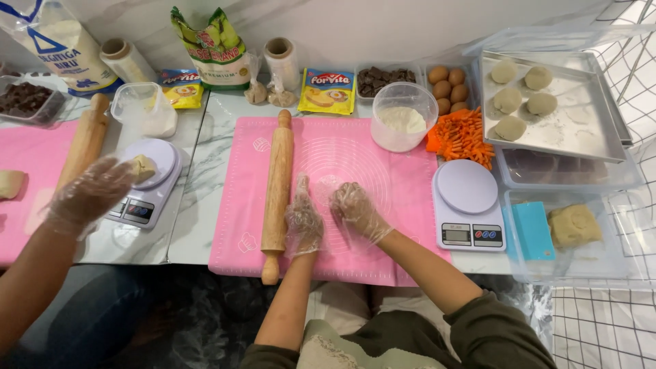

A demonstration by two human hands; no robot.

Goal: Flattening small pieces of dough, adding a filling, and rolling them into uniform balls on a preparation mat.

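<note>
Rolling pin [277, 195] just left of left hand [303, 222] | right hand [355, 210] beside | both open, flat on pink mat [403, 191] (gloved)

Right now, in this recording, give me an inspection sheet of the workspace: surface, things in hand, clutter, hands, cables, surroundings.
Surface: marble-look table with a pink mat in front of the person.
Things in hand: rolling pin lies on the mat, just left of the left hand; whether dough sits under the hands cannot be told.
Clutter: white scale, tub of flour, eggs, tray of dough balls, orange cutters.
Hands: left hand and right hand, both gloved, flat on the mat, holding nothing.
Cables: nothing seen.
Surroundings: another person's gloved hand by a second scale.
</note>
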